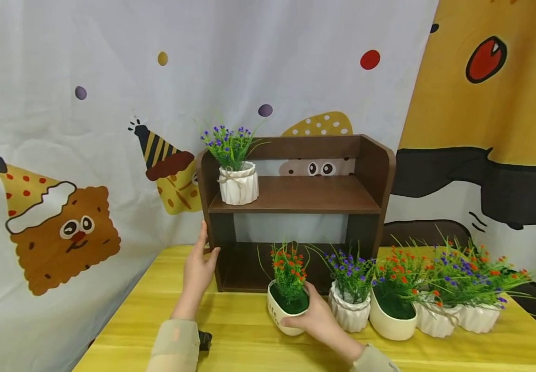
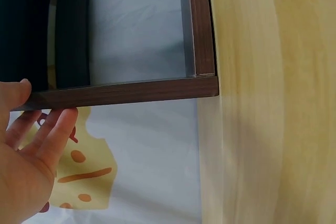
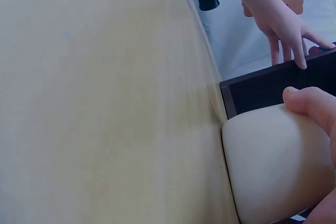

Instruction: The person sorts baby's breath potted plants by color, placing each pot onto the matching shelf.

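Note:
A brown two-tier wooden shelf (image 1: 305, 194) stands on the table. My left hand (image 1: 196, 274) holds its left side panel (image 2: 126, 92), thumb on the inner face and fingers on the outer face in the left wrist view. In front of the lower tier, my right hand (image 1: 316, 318) grips a cream oval pot (image 1: 274, 312) of artificial orange-red flowers (image 1: 289, 266). The right wrist view shows the pot's smooth side, with the thumb (image 3: 310, 100) lying over it. On the upper tier, at the left end, sits a white ribbed pot (image 1: 238, 186) with purple flowers and a twine bow.
To the right, several potted flowers line the table (image 1: 133, 320): a white ribbed pot (image 1: 349, 312) with purple blooms, a cream pot (image 1: 392, 320) with orange-red ones, then further white pots (image 1: 479, 318). A cartoon-printed curtain (image 1: 110, 155) hangs behind.

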### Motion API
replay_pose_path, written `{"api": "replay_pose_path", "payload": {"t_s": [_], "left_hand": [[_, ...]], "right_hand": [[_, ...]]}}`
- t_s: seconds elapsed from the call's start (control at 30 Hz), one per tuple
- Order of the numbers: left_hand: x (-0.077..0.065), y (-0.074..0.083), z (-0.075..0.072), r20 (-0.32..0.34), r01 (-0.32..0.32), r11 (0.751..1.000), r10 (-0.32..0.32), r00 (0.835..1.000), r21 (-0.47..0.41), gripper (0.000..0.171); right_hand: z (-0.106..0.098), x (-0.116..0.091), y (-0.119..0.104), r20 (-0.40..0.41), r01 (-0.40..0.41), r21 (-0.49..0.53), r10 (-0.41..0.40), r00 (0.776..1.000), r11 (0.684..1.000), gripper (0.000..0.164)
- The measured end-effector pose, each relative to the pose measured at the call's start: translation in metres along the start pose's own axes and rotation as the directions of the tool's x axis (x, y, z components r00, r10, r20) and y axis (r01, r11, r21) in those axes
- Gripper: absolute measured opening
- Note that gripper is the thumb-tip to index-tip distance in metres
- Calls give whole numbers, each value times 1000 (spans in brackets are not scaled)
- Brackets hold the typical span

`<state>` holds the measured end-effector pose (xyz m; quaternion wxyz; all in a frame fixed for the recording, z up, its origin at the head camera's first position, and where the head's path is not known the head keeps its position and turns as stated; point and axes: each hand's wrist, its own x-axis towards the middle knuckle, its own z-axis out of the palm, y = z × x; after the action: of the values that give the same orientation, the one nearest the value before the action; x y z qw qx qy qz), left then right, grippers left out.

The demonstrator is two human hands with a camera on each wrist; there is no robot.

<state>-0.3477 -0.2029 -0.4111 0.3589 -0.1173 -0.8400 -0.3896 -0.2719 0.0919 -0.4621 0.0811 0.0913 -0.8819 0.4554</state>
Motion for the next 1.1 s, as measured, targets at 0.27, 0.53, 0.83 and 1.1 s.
{"api": "replay_pose_path", "payload": {"t_s": [0.27, 0.53, 0.83, 1.1], "left_hand": [[-2, -5, -4, -11, 32, 999, -32, 999, 7, 86], [0, -5, -4, -27, -15, 999, 16, 1000, 29, 87], [0, -5, 1, -31, -55, 998, 56, 998, 27, 87], [1, -5, 3, -23, -56, 998, 56, 998, 22, 87]], "right_hand": [[2, 6, 0, 9, -13, 10, 13, 1000, 1000, 111], [-6, 9, -8, 9, -22, 90, 21, 1000, 996, 107], [-23, 2, -26, -39, 39, 157, -33, 999, 987, 103], [-30, -2, -37, 5, 33, 195, -35, 999, 980, 104]]}}
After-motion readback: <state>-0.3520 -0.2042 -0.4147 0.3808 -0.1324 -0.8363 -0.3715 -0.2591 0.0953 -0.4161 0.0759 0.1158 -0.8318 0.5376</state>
